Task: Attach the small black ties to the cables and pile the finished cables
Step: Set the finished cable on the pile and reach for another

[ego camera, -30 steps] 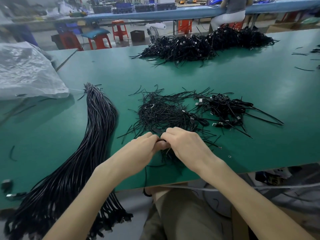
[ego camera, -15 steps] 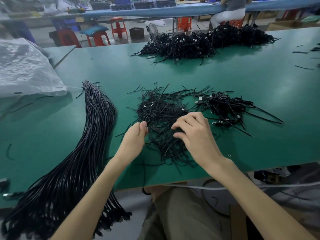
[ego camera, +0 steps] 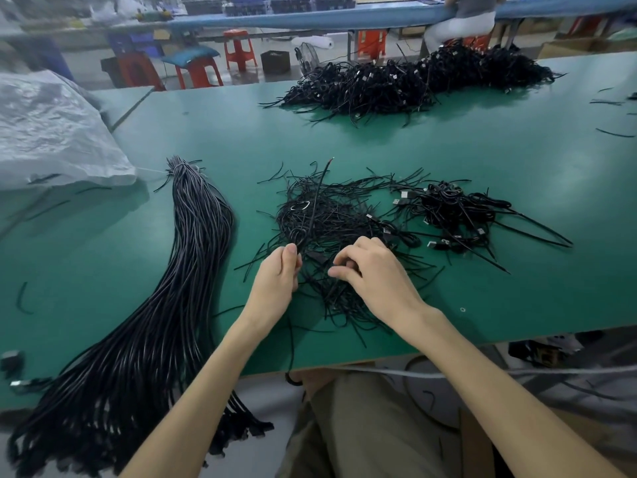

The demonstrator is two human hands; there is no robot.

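Moved: we see both hands parted, gone from the table (ego camera: 517, 288) edge up into the tie pile (ego camera: 331, 215), frame centre.
Left hand (ego camera: 275, 281): fingers pinch a raised black strand (ego camera: 317, 201).
Right hand (ego camera: 372, 274): fingers curled among ties; we cannot tell the grip.
Meaning: likely fetching another tie; finished cables (ego camera: 455, 212) lie centre-right.

head-worn view, forward-down, near — green table (ego camera: 482, 174)

green table (ego camera: 448, 160) | left: cable bundle (ego camera: 165, 305) | centre: tie heap (ego camera: 327, 215) | right: small cable pile (ego camera: 455, 212) | far: large cable pile (ego camera: 413, 81)
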